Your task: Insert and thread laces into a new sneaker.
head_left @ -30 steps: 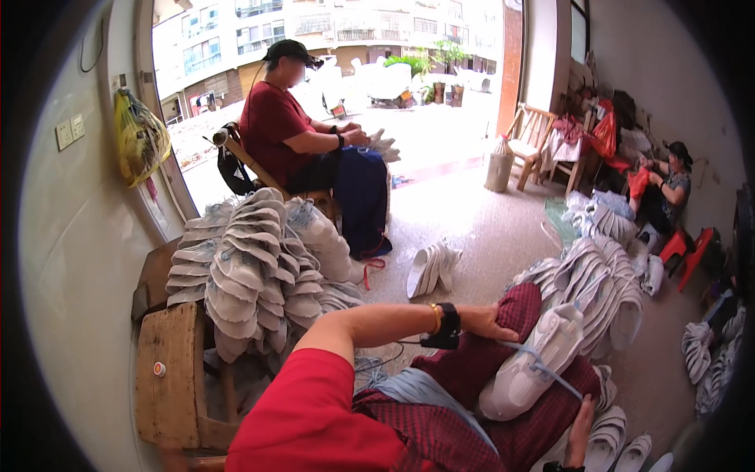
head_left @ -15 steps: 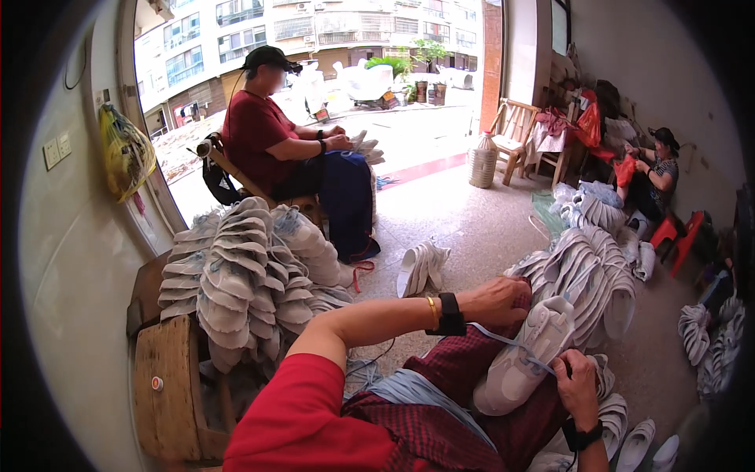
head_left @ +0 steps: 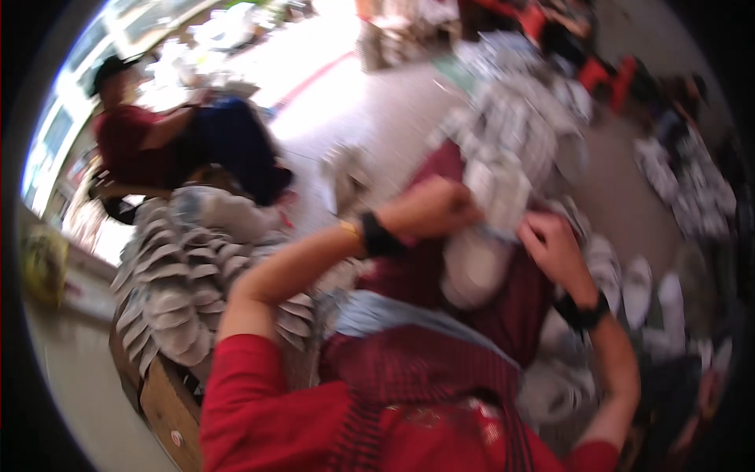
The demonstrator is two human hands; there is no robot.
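A white shoe (head_left: 476, 263) lies across my lap, its toe toward me, blurred by motion. My left hand (head_left: 444, 208) is closed at the shoe's left side, its fingers curled round a shoelace end that is mostly smeared. On the right side, my right hand (head_left: 553, 242) pinches the other end of the light blue shoelace (head_left: 500, 234), which crosses the top of the shoe. A bunch of pale blue laces (head_left: 417, 316) is draped over my lap, on a dark red checked apron (head_left: 425, 363).
Stacked white shoes (head_left: 169, 275) rise at my left beside a wooden bench (head_left: 167, 405). More shoes lie in a heap (head_left: 515, 118) ahead and on the floor (head_left: 637, 291) at right. A person in dark red (head_left: 130, 138) sits at far left; another sits at far right.
My view has swung right and downward, so the room appears shifted left and up. Both hands have stayed at the shoe, the left one now nearer its middle.
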